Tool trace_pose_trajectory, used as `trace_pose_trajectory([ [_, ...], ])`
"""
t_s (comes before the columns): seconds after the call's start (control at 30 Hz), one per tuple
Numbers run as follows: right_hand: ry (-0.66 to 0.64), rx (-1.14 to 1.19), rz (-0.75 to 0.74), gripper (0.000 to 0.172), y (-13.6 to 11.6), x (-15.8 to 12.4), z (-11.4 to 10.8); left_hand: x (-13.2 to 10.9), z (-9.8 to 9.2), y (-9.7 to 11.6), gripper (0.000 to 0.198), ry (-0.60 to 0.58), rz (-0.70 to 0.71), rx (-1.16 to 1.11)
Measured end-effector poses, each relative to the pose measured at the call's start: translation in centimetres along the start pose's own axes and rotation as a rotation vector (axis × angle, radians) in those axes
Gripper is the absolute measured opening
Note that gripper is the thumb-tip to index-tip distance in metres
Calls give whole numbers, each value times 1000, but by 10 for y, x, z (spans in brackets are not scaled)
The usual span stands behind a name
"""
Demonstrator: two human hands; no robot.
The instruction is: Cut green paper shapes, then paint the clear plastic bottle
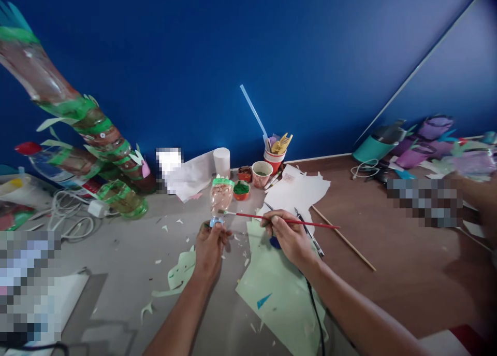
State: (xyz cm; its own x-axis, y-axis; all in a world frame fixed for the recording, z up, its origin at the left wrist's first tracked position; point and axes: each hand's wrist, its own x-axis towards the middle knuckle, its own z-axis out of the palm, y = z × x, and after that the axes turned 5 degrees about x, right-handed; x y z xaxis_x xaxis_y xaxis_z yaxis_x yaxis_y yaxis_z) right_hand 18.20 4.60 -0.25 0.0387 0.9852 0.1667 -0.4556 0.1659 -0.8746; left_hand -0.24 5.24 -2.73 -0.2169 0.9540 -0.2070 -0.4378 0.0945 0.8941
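My left hand (210,244) grips a small clear plastic bottle (221,198) by its light-blue capped end, with the other end pointing up. Green paint rings the bottle's upper edge, and brown paint streaks its side. Between the fingers of my right hand (289,237) is a thin red paintbrush (248,216), lying nearly level. Its bristle tip is at the lower part of the bottle, just above the cap; whether it touches is hard to tell. Behind the bottle stand a small pot of green paint (241,189) and a pot of brown-red paint (245,173).
A paper cup (262,174) and a red-white cup (275,160) of wooden pieces stand behind. White paper (297,190), green paper (279,294) and a wooden stick (345,239) lie right. A painted-bottle tree (112,138) leans at left by white cables (73,216). Another person's arm (476,203) shows far right.
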Motion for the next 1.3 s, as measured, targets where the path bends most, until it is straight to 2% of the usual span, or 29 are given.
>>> trace_pose_trajectory([
  [0.2, -44, -134, -22, 18, -1, -4, 2, 1, -5, -5, 28, 25, 60, 226],
  [0.33, -24, -205, -40, 20, -4, -4, 3, 5, -9, -6, 25, 57, 103, 255],
  [0.5, 22, -245, -22, 19, -2, -1, 1, 6, -8, -4, 26, 74, 111, 182],
  [0.73, 81, -90, 12, 15, 3, 1, -1, 5, -7, -2, 28, 83, 111, 200],
  [0.9, 25, -82, -10, 19, 2, -2, -1, 6, -8, 0, 27, 100, 119, 295],
  [1.13, -41, -235, -76, 19, -2, -8, 5, -6, 2, 9, 26, 138, 114, 453],
  [1.3, -44, -328, -101, 20, -4, -9, 6, -4, -1, 10, 25, 164, 149, 492],
])
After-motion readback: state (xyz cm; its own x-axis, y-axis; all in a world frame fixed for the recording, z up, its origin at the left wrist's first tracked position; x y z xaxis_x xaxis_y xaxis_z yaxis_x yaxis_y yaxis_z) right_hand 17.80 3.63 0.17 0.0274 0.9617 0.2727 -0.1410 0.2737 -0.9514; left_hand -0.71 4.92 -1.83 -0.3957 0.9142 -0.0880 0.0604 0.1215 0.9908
